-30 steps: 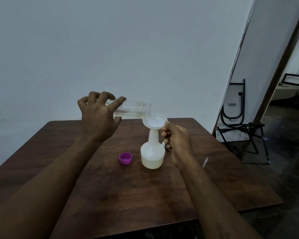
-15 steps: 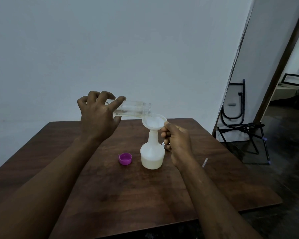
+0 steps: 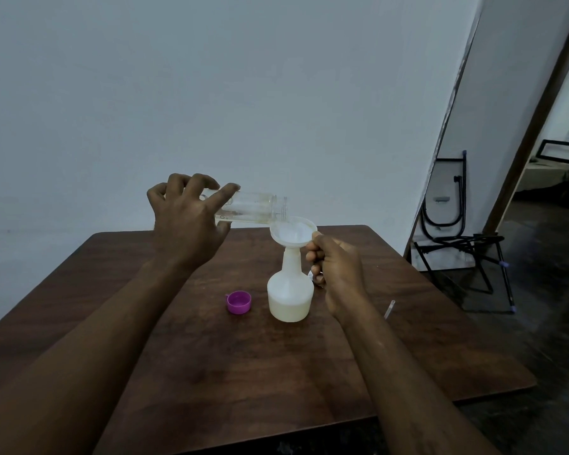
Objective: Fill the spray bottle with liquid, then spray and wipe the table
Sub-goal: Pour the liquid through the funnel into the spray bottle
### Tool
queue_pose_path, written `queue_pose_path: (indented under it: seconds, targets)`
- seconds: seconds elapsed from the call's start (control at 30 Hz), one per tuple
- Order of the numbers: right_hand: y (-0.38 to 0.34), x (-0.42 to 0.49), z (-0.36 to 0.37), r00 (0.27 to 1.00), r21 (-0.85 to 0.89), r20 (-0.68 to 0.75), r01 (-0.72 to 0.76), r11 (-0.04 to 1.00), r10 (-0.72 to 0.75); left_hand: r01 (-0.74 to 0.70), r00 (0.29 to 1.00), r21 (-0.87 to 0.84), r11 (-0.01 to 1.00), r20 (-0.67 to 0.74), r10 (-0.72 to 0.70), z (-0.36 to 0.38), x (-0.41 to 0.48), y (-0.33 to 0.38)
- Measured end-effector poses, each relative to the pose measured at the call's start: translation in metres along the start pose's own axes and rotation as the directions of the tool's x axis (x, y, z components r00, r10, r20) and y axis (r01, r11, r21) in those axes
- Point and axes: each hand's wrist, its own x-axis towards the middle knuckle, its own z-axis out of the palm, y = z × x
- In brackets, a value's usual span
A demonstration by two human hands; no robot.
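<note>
A white spray bottle body [image 3: 289, 297] stands without its head on the brown wooden table [image 3: 276, 372], pale liquid filling its lower part. A white funnel [image 3: 293, 233] sits in its neck. My right hand [image 3: 337, 274] pinches the funnel's right rim. My left hand [image 3: 186, 224] grips a clear bottle [image 3: 248, 210] tipped almost level, its mouth over the funnel's left edge, with liquid lying low inside it.
A purple cap [image 3: 239, 302] lies open side up just left of the spray bottle. A thin clear tube [image 3: 390, 308] lies on the table behind my right wrist. A folded black metal frame [image 3: 454, 238] leans against the wall at the right.
The clear bottle has tipped a little further and the liquid in it has dropped. Both hands stay nearly in place.
</note>
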Motion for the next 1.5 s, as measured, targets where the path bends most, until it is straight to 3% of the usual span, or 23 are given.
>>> queue_pose_path:
  seconds: [1.5]
  targets:
    - [0.0007, 0.0000, -0.0010, 1.000, 0.022, 0.006, -0.002, 1.000, 0.002, -0.021, 1.000, 0.009, 1.000, -0.019, 0.021, 0.0050, 0.0010, -0.0014]
